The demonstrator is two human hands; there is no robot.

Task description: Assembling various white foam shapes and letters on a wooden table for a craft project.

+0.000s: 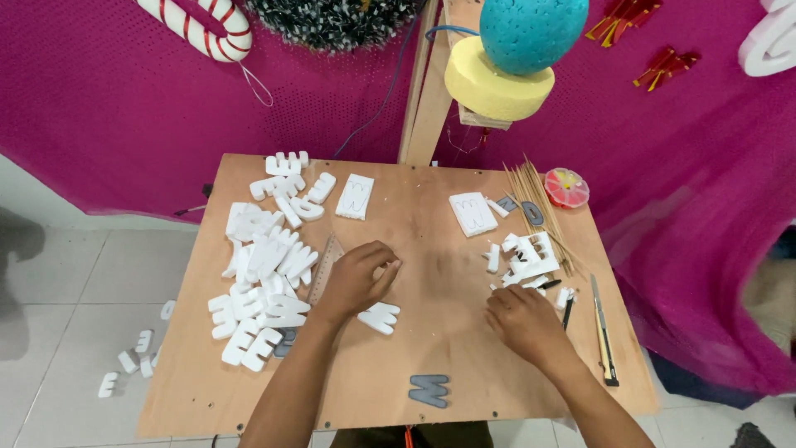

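Presently we log our left hand (358, 278) loosely curled, grasping nothing, beside a white foam letter (379, 317), our right hand (522, 322) flat among foam offcuts (527, 259): a careless sweep could knock pieces off the wooden table (431, 249).

Two bare forearms are seen entering from the lower edge of the view, each ending in one of the hands: the left hand (358, 278) and the right hand (524, 322). No sleeves are seen on the forearms as far as the frame shows them. No gloves, rings, watch or bracelets can be made out on the hands or wrists. The fingernails appear short and unpainted, though fine detail is blurred.
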